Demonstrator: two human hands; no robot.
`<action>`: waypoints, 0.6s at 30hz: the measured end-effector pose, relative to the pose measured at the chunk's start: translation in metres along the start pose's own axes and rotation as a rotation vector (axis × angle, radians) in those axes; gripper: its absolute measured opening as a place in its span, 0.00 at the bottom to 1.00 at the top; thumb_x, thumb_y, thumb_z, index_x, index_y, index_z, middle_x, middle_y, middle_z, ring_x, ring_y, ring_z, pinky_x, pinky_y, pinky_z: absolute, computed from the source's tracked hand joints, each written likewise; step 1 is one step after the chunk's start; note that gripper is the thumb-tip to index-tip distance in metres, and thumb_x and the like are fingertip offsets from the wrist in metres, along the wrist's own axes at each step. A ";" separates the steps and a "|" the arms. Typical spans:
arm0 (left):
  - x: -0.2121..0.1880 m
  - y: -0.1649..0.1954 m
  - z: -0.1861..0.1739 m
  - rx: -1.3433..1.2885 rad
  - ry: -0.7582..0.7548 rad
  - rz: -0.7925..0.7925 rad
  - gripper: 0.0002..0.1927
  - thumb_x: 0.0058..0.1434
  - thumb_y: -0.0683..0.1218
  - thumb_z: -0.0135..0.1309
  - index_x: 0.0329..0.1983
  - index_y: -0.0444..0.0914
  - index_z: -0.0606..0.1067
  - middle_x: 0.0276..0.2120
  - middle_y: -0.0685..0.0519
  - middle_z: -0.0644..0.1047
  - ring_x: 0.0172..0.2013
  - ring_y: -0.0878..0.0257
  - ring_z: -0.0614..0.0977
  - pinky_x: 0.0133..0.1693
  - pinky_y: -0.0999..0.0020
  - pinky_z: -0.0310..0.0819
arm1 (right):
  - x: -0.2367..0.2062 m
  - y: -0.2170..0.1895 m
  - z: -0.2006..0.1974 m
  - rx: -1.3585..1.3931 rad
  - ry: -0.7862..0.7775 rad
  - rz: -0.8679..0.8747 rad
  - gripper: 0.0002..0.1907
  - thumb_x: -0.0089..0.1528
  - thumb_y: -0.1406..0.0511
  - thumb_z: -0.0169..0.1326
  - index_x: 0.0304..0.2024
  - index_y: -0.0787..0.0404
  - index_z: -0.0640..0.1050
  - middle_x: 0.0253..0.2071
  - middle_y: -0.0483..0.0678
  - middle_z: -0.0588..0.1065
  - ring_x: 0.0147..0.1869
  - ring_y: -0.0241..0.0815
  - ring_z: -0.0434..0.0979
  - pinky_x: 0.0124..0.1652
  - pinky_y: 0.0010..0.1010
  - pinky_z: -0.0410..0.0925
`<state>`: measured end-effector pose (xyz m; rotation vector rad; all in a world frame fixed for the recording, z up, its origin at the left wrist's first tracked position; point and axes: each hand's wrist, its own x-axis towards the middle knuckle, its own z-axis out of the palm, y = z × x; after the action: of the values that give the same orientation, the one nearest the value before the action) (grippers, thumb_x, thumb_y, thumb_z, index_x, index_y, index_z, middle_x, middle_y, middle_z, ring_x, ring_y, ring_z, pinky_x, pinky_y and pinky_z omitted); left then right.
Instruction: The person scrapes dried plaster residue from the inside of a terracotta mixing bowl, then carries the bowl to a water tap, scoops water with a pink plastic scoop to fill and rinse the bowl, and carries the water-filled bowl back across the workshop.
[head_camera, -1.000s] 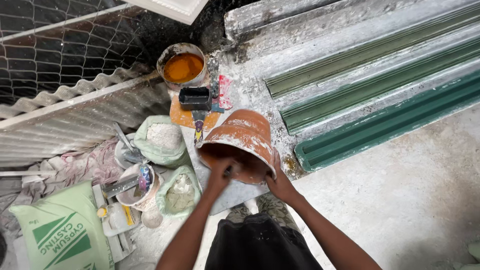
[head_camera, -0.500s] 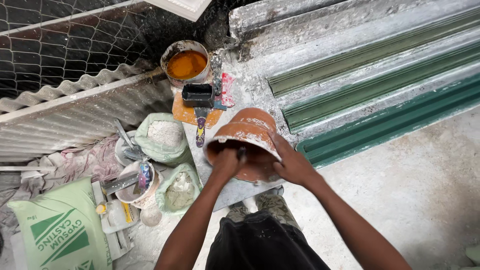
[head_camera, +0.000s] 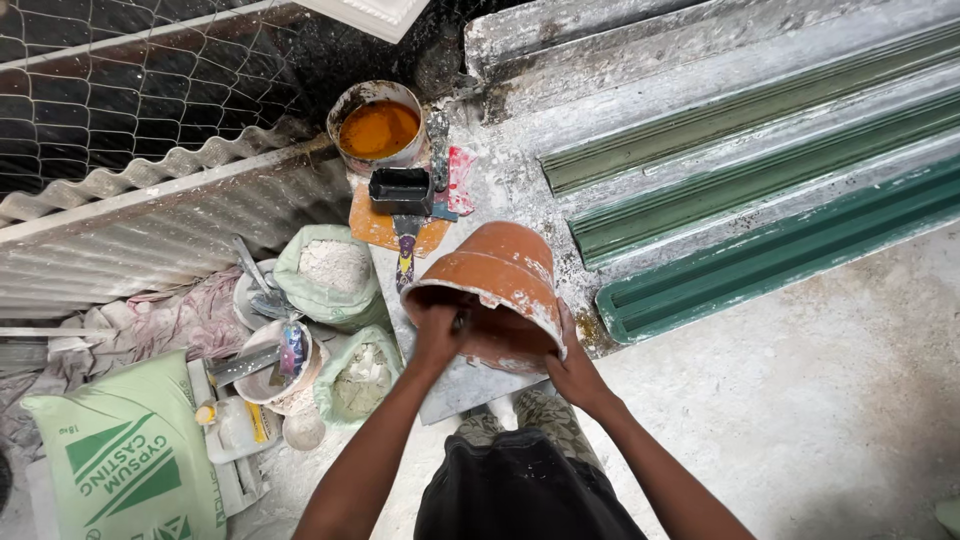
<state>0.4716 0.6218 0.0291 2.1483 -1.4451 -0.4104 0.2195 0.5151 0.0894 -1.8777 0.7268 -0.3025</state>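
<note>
1. The orange bucket (head_camera: 495, 290) lies tipped on its side in the middle of the scene, its mouth turned toward the person, over a flat grey board (head_camera: 470, 385).
2. The left hand (head_camera: 437, 335) reaches into the mouth; its fingers curl shut around a small tool whose kind I cannot tell.
3. The right hand (head_camera: 572, 365) cups the bucket's lower right rim, fingers wrapped against the wall, steadying it.
4. White crust shows along the rim and outer wall. Judging by that, the scraping inside looks under way, with residue left; how much remains inside is hidden.
5. Far of the bucket stands a round tin (head_camera: 377, 128) holding orange-brown liquid.
6. Just near the tin, a black paint brush (head_camera: 402, 195) lies on an orange tile.
7. To the left, an open green bag (head_camera: 330, 272) holds white powder; a second open bag (head_camera: 360, 372) nearer holds lumpy white powder.
8. A white bowl (head_camera: 280, 372) beside them holds tools.
9. A closed green sack (head_camera: 125, 460) lies at the near left.
10. Green moulds (head_camera: 760, 200) stretch to the far right.
</note>
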 end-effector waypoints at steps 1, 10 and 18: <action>-0.009 -0.008 -0.008 0.117 0.040 -0.005 0.04 0.65 0.47 0.59 0.36 0.43 0.81 0.33 0.45 0.81 0.38 0.47 0.83 0.40 0.53 0.76 | -0.001 0.002 0.004 0.025 -0.009 0.060 0.48 0.60 0.73 0.43 0.77 0.59 0.34 0.80 0.60 0.39 0.83 0.54 0.39 0.73 0.39 0.42; -0.054 0.088 0.031 -0.732 -0.019 -0.389 0.25 0.63 0.52 0.58 0.61 0.40 0.71 0.47 0.46 0.82 0.47 0.56 0.83 0.49 0.62 0.75 | 0.002 0.025 0.030 0.115 0.017 0.038 0.43 0.71 0.56 0.42 0.77 0.60 0.33 0.81 0.57 0.34 0.84 0.51 0.31 0.74 0.40 0.37; -0.037 0.084 -0.036 -0.783 -0.161 -0.252 0.24 0.65 0.56 0.57 0.60 0.41 0.73 0.45 0.47 0.81 0.43 0.60 0.83 0.45 0.63 0.77 | 0.023 -0.061 -0.032 0.190 -0.145 0.301 0.49 0.63 0.43 0.36 0.81 0.47 0.37 0.78 0.53 0.43 0.79 0.51 0.48 0.67 0.42 0.59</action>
<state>0.4113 0.6393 0.1052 1.6602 -0.8612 -1.0610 0.2421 0.4930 0.1549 -1.5672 0.8376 -0.0411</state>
